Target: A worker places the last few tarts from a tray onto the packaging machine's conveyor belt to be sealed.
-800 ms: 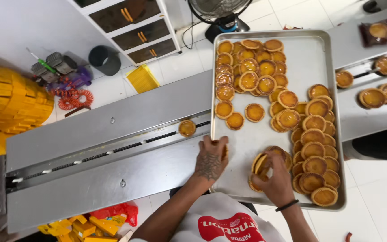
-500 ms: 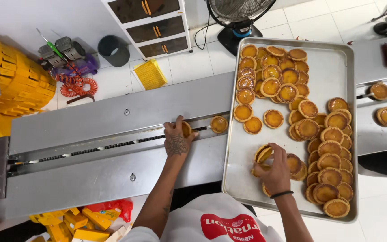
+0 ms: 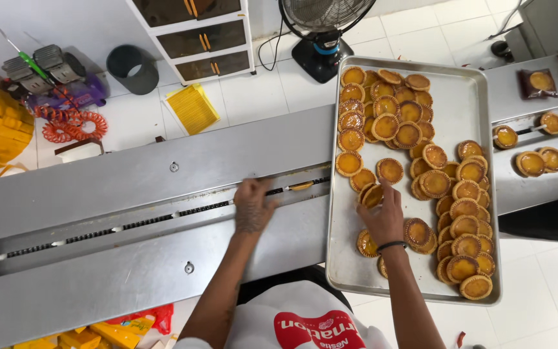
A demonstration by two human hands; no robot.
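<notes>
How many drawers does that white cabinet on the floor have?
3, stacked in the white cabinet: top drawer, cut by the picture's edge, middle drawer, bottom drawer. More may lie above, out of view.

Fan, drawers (grey bin)

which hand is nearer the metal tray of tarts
Right. The right hand is over the metal tray, fingers on tarts near its left edge. The left hand is off the tray, on the conveyor slot.

Dark wrapped tart packet on conveyor, far right; yellow packets bottom left.
</notes>
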